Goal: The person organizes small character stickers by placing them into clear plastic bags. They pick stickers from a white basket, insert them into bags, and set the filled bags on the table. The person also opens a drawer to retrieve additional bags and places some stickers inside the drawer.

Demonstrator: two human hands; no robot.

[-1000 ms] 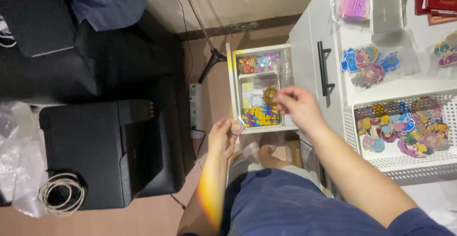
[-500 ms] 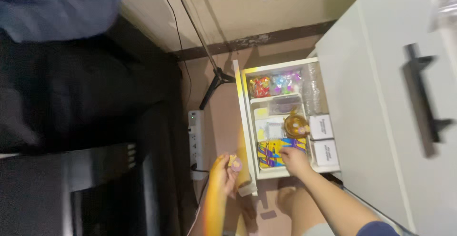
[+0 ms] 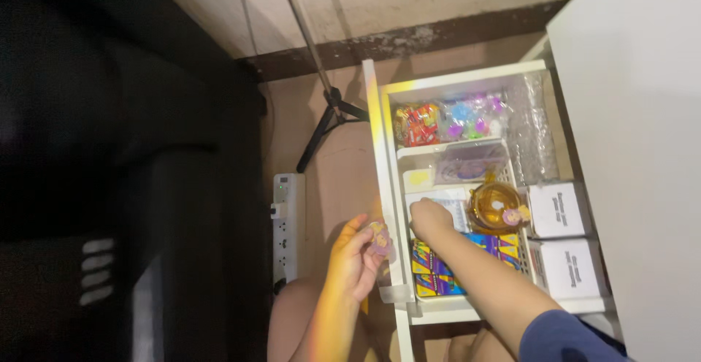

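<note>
A white power strip (image 3: 286,219) lies on the floor beside the drawer (image 3: 380,150). The left hand (image 3: 355,260) pinches a small lilac charm (image 3: 378,238) just outside the drawer's front edge. The right hand (image 3: 431,218), fingers curled, presses a white card (image 3: 444,203) inside, beside an amber tape roll (image 3: 494,205) and two white boxes (image 3: 560,210).

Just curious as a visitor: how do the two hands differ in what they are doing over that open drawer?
The right hand reaches down inside the white drawer, fingers curled on the white packets there; the left hand stays outside, beside the drawer's front edge. The left hand holds a small purplish trinket; whether the right hand grips anything is unclear. The left hand catches yellowish light; the right does not. Both are bare.
</note>
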